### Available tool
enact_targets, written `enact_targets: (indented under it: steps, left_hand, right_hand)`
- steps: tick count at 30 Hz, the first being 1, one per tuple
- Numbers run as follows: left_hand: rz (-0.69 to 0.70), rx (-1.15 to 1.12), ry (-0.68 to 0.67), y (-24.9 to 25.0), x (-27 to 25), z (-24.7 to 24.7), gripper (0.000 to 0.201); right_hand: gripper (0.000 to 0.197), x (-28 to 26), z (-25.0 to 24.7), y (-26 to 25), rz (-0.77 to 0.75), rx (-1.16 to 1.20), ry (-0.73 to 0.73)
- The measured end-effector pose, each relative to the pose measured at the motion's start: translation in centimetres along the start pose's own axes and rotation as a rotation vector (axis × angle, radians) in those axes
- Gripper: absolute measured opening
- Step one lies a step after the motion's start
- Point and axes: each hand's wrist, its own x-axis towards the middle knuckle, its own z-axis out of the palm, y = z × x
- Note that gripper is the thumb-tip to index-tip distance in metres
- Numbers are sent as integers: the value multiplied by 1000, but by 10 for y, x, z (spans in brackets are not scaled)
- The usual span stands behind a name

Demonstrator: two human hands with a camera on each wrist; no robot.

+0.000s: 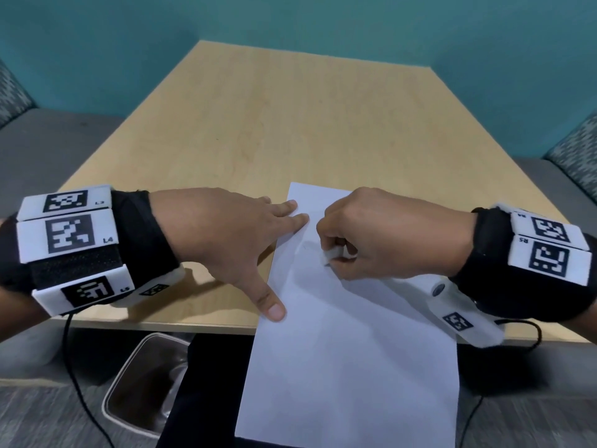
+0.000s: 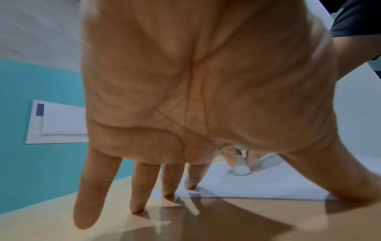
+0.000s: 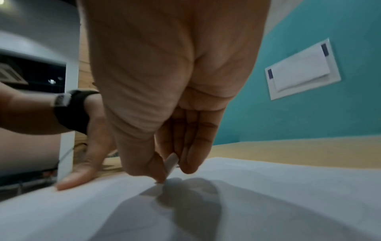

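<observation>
Head view: eraser [image 1: 329,254] is pinched between right hand [image 1: 387,234] fingers.
Paper [image 1: 349,367]: pinned by left hand [image 1: 223,237], fingers flat and spread; light strokes advised.

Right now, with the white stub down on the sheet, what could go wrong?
1. The sheet hangs well past the table's near edge, so it may slide or sag off.
2. The left hand pins only the sheet's left edge with thumb and fingertips, so strokes from the right hand could buckle or crease the paper.
3. The white stub is small and held only in a fingertip pinch, so it might slip out.
</observation>
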Motion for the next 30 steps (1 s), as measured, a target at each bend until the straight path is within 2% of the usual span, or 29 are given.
enact_targets:
  steps: [3, 8, 13, 17, 22, 27, 30]
  left_hand:
    - [10, -14, 7, -1, 0, 1, 148]
    - [12, -5, 11, -2, 1, 1, 149]
    - [10, -3, 18, -2, 0, 0, 149]
    - [1, 15, 11, -2, 1, 1, 150]
    - [-21, 44, -6, 3, -1, -4, 147]
    - [-6, 51, 0, 6, -5, -3, 135]
    - [0, 54, -38, 10, -9, -2, 139]
  right_hand:
    - [9, 0, 0, 0, 17, 12, 34]
    - [8, -5, 4, -7, -2, 63, -5]
    - [9, -3, 4, -2, 13, 29, 41]
    - [8, -13, 5, -12, -16, 63, -5]
    - [17, -25, -2, 2, 62, 133, 25]
    - [14, -32, 10, 8, 117, 183, 8]
    - [13, -31, 10, 12, 132, 189, 6]
